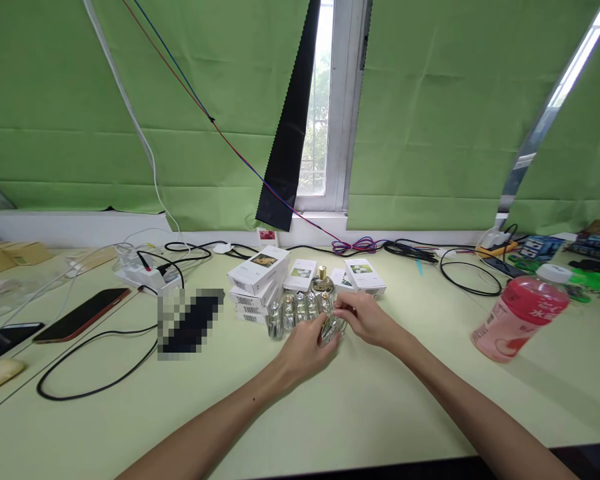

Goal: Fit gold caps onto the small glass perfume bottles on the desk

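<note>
My left hand (307,348) is closed round a small clear glass bottle (333,329) that leans on the table at the right end of a row. My right hand (365,316) pinches at the top of that bottle; whatever is between its fingertips is too small to make out. Several similar glass bottles (289,311) with silvery tops stand side by side just left of my hands. Behind them is a rounder bottle with a gold cap (323,273). White printed boxes are stacked (259,272) at the left of the row, and another white box (364,276) lies behind my right hand.
A pink drink bottle (520,313) stands on the right of the pale table (380,413). To the left lie a phone (83,315), a black cable (75,399) and a power strip (145,272). Bundled cables (410,251) run along the wall below green blinds (430,133).
</note>
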Tool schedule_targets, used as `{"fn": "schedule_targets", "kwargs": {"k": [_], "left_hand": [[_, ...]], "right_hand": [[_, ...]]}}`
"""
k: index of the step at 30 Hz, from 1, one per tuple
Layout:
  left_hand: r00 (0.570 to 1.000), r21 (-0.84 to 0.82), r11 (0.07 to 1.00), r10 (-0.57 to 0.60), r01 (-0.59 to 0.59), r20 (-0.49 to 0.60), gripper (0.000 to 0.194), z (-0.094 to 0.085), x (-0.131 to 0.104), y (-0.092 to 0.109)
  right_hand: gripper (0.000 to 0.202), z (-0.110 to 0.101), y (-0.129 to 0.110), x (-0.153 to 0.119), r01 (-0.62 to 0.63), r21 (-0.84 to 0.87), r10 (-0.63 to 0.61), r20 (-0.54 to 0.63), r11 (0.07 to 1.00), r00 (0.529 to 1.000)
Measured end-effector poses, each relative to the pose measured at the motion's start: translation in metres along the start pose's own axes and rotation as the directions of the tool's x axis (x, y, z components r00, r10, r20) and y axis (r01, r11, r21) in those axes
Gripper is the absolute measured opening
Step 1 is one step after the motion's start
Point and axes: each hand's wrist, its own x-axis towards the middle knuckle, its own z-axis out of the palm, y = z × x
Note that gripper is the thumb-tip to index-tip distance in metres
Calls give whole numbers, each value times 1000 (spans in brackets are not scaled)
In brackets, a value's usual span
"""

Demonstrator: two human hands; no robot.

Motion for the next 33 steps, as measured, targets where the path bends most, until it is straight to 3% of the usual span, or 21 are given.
{"fn": "schedule_targets", "kwargs": {"k": [9,20,29,33], "left_hand": [[1000,0,1000,-7,7,2,20,0,1,1],[1000,-15,1000,-9,9,0,22,-1,0,1],[1000,-4,1000,-24,24,8,20,0,0,2],[1000,10,1000,-19,19,0,21,0,0,0]], "right_hand": [[17,-1,-4,0,45,-75,-45,5,996,999],[15,2,2,0,-62,89,63,-4,994,998],[18,1,-5,0,39,-77,-39,5,996,999],[18,0,-6,0,33,-77,-32,5,997,999]]}}
